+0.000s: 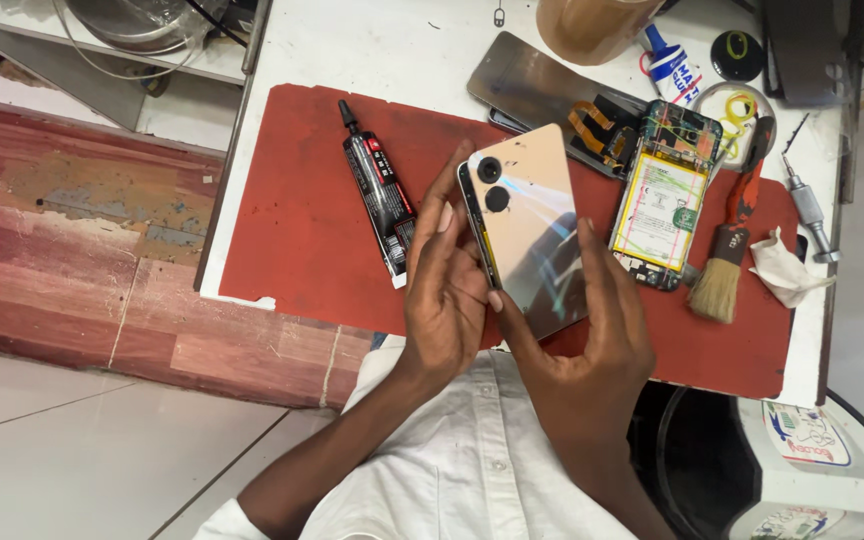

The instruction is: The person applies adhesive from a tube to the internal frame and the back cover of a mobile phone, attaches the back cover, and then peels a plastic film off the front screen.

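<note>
Both my hands hold a shiny gold phone back cover (529, 225) with two round camera holes, above the red mat (292, 230). My left hand (444, 290) grips its left edge, fingers pointing up along the side. My right hand (592, 350) supports it from below and on the right, thumb pressed on the glossy surface. To the right lies an opened phone body (664, 195) with its battery and boards exposed. A black tube of glue (377, 190) lies on the mat to the left.
A paint brush (727, 255) with an orange handle and a crumpled white tissue (787, 268) lie at the right. A detached phone screen (532, 85), a small screwdriver (807, 205), a tape roll (587, 25) and a small bottle (670, 62) sit at the back.
</note>
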